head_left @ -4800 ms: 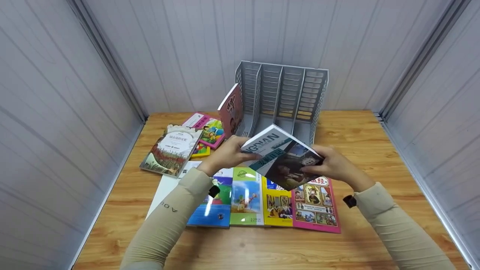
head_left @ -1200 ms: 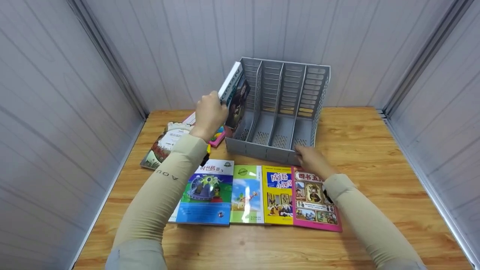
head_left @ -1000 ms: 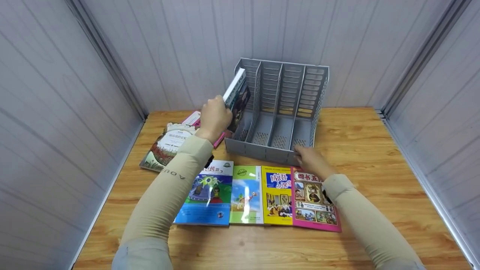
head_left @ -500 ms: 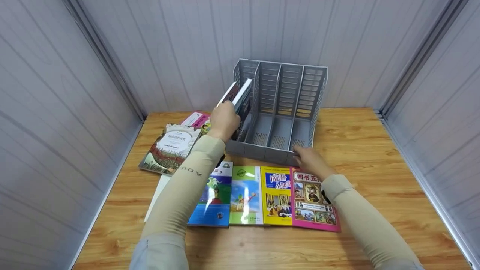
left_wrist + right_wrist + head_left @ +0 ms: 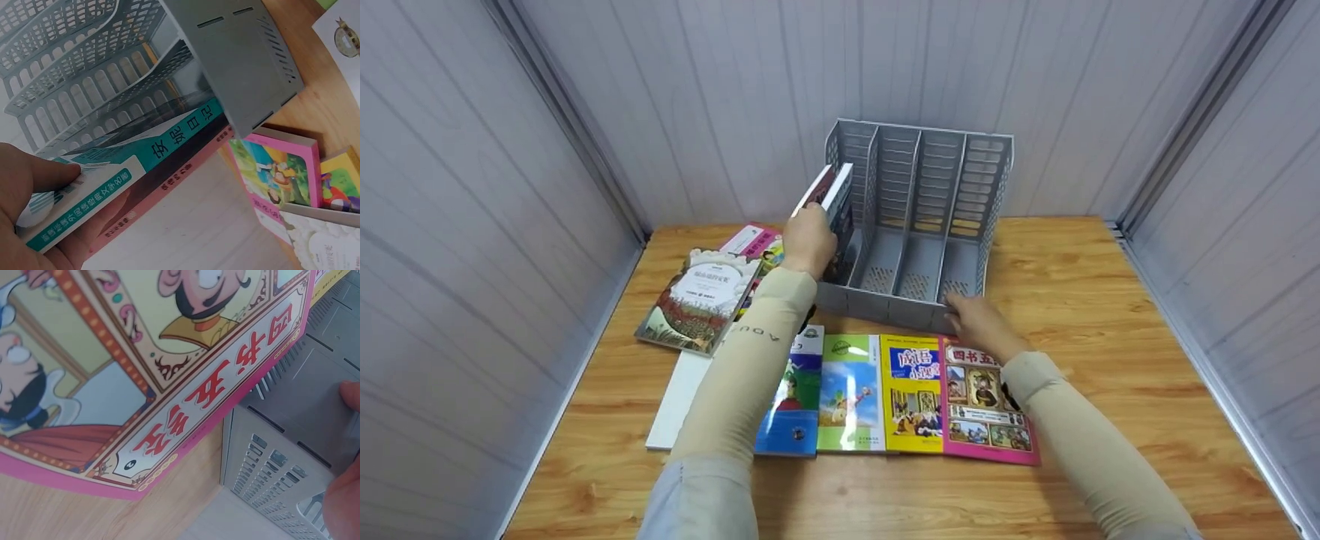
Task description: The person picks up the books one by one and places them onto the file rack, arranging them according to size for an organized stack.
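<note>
In the left wrist view my left hand (image 5: 39, 208) grips a book with a teal-and-white spine (image 5: 169, 146), thumb on its cover and fingers behind it. That book stands tilted in the leftmost compartment of a grey file organizer (image 5: 885, 306). Right beside it, on its left, is a pink-spined book (image 5: 169, 188) in the same compartment. My right hand (image 5: 986, 322) holds the organizer's front wall near its right corner; part of its grip is hidden. The three other compartments hold no books.
In front of the organizer lie a blue book (image 5: 791, 405), a green book (image 5: 851, 397), a yellow book (image 5: 913, 397) and a pink comic-style book (image 5: 990, 405). At left, a white-topped book (image 5: 701, 296) overlaps a pink one (image 5: 750, 240). Wall panels (image 5: 720, 112) surround the wooden table.
The teal-spined book, earlier held in both hands before the organizer, has gone into the leftmost compartment and sunk lower beside the pink-spined book. My right hand moved to the organizer's front wall.
</note>
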`<state>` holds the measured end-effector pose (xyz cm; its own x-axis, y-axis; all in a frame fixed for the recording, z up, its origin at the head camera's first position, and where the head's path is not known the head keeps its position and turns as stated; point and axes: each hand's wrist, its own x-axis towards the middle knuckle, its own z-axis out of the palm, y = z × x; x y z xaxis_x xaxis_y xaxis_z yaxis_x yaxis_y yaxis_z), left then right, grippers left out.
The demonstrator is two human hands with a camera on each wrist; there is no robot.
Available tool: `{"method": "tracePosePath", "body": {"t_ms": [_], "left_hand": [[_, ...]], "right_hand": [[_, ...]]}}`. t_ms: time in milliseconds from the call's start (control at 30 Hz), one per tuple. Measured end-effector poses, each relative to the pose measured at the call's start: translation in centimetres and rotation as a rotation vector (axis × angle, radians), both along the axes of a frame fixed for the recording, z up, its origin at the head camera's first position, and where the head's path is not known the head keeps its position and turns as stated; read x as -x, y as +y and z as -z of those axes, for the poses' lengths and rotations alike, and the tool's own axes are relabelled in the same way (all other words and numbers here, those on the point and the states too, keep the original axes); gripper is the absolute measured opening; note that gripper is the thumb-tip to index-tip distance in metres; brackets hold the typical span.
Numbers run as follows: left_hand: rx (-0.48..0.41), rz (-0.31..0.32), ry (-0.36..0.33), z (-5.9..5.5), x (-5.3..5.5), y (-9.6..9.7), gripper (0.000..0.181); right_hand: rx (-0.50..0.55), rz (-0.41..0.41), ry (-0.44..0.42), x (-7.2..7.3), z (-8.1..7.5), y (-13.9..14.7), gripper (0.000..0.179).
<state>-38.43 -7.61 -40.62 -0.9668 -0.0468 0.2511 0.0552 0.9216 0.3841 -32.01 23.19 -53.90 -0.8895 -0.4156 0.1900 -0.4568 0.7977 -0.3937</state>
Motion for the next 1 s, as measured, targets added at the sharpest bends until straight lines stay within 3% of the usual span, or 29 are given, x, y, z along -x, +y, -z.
{"method": "tracePosePath", "body": {"t_ms": [200,500,667,833,1000], "left_hand": [[0.013,-0.003,0.028,0.04,0.23,0.30,0.029],[0.068,0.040,0.168,0.42,0.29,0.66,0.025],[0.167,0.046,0.237,0.54,0.27,0.63,0.023],[0.327,0.036,0.298,0.30,0.49,0.36,0.027],[0.427,0.009,0.287,0.21,0.69,-0.30,0.032]], "right_hand": [[0.011,-0.012,0.048,-0.10,0.09,0.08,0.005],[-0.003,0.005,0.000,-0.17,0.28,-0.12,0.006],[-0.006,0.000,-0.007,-0.16,0.24,-0.16,0.005],[-0.001,0.019,-0.028,-0.11,0.06,-0.02,0.005],[0.001,0.016,-0.026,-0.08,0.01,0.00,0.004]]}}
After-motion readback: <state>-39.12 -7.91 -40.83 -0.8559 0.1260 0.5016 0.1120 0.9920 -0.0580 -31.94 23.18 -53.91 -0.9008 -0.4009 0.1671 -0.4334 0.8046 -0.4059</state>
